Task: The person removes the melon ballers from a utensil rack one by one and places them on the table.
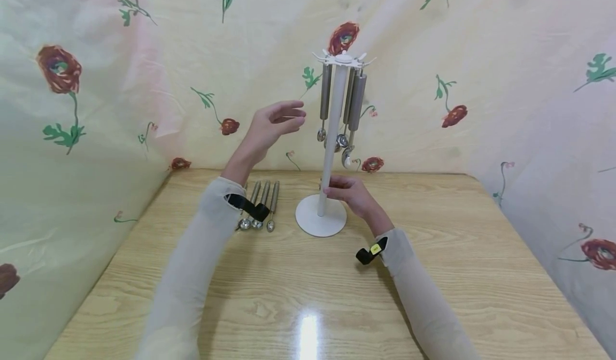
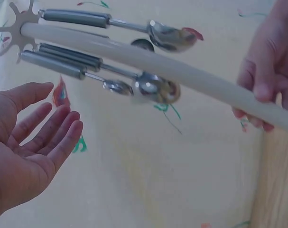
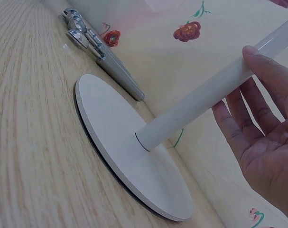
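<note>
A white stand (image 1: 332, 135) with a round base and a hooked top rises from the table. Several metal spoons or scoops with grey handles (image 1: 357, 103) hang from its hooks. My right hand (image 1: 353, 194) holds the pole low down, just above the base, thumb on one side and fingers behind. Raised left of the hanging utensils, my left hand (image 1: 271, 127) has loosely bent fingers with nothing in them. The left wrist view shows a gap between the left hand (image 2: 32, 147) and the nearest handle (image 2: 53, 64).
More metal utensils (image 1: 273, 199) lie side by side left of the base, partly behind my left wrist. The wooden table (image 1: 269, 296) ends at the back against a flower-patterned cloth (image 1: 414, 28), which also hangs at both sides.
</note>
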`<state>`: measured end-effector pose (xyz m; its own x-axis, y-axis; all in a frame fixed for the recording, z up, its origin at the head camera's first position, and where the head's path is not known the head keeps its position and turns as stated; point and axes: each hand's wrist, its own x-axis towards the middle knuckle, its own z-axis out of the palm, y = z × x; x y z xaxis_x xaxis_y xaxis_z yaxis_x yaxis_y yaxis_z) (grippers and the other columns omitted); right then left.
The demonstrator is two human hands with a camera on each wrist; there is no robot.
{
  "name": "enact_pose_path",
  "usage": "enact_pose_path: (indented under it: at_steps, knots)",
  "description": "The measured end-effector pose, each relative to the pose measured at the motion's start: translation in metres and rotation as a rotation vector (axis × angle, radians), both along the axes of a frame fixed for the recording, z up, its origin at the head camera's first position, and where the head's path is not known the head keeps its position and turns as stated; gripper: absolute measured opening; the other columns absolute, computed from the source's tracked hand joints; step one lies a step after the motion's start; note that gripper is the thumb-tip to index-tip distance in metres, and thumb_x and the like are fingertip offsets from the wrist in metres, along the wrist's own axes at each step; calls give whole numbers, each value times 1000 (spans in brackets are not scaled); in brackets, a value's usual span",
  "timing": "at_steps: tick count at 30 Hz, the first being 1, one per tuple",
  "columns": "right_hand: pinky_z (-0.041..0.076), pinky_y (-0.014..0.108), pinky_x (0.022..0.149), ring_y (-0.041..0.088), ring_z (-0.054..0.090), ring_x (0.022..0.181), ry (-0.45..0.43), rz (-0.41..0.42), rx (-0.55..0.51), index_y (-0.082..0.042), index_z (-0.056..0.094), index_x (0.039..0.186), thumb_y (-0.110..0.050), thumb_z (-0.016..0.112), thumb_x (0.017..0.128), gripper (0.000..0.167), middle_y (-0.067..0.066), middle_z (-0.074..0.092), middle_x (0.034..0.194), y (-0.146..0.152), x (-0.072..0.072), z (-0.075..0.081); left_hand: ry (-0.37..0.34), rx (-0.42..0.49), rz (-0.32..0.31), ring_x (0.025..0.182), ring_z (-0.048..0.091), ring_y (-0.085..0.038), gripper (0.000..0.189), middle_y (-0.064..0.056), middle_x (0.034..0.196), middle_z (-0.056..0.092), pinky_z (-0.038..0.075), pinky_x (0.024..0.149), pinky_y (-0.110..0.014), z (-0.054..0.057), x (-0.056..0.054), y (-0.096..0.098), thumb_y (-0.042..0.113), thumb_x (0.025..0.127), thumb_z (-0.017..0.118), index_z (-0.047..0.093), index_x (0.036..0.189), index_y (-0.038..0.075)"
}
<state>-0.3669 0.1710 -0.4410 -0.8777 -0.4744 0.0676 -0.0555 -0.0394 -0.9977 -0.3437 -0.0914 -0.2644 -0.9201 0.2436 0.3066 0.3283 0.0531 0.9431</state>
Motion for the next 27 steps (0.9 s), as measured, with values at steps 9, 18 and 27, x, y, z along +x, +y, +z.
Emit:
enact_pose_path:
  at_steps: [9,18,27]
  knots:
    - [60,27,95,12,71,105,15,2,-9,11,58,134,-2,68,95,42,16,74,118,-1,4,3,24,12,-41,122,65,-21,48,-13,135,66,53,108,-35,18,-5,18,14,96,72,60,142,11]
    - [60,27,94,12,72,104,21,2,-14,12,58,133,-1,68,95,42,15,74,118,0,4,3,8,74,-90,120,66,-23,46,-16,132,68,55,106,-35,25,-14,34,5,94,72,61,139,6]
    - [60,27,93,12,72,103,1,-10,-16,9,61,132,-1,68,95,39,-4,76,105,-1,5,5,22,72,-65,114,68,-24,44,-18,128,68,56,104,-36,23,-16,39,4,94,72,63,136,4]
